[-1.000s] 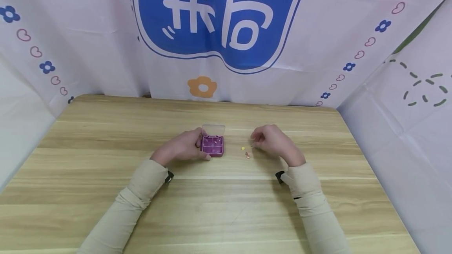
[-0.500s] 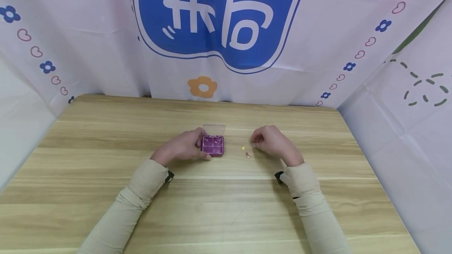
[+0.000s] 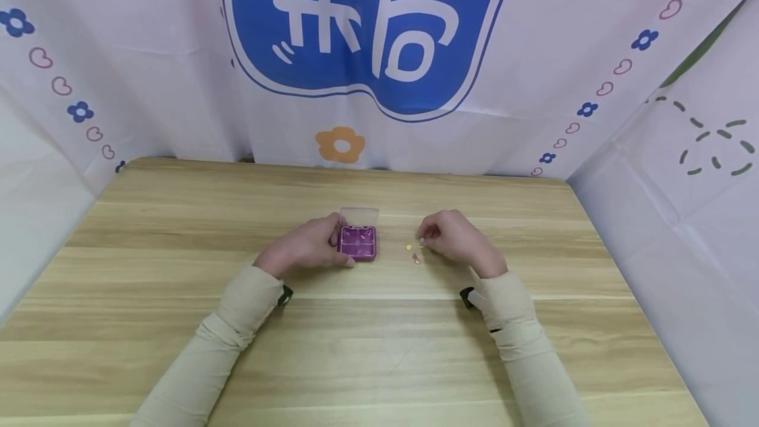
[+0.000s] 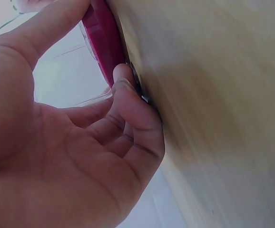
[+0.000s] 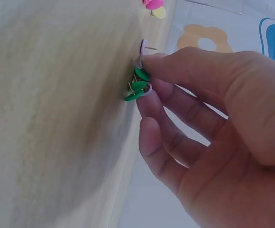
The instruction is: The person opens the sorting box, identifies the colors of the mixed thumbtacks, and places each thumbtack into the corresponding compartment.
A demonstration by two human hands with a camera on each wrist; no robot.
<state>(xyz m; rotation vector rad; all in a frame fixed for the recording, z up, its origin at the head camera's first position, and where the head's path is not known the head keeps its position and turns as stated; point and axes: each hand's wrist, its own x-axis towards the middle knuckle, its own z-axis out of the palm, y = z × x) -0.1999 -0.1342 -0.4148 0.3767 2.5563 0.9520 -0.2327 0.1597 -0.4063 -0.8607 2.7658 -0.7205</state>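
Observation:
A small purple box [image 3: 358,244] with several compartments sits on the wooden table, its clear lid [image 3: 360,217] raised at the back. Small light bits lie inside it. My left hand [image 3: 307,243] grips its left side, thumb along the near edge and fingers behind. To its right, my right hand [image 3: 455,236] has thumb and fingertips pinched around a small cluster of thumbtacks. In the right wrist view these include green thumbtacks [image 5: 138,86] and a pale lilac thumbtack [image 5: 143,47] just above the thumb tip.
Between the box and the right hand lie a yellow thumbtack [image 3: 408,248] and small pinkish thumbtacks [image 3: 416,259]. The wooden table [image 3: 367,341] reaches back to a white printed curtain [image 3: 267,124], with white cloth at both sides.
My right fingertips have shifted slightly left, and a pale thumbtack now shows at them. The left hand and the box stay in place.

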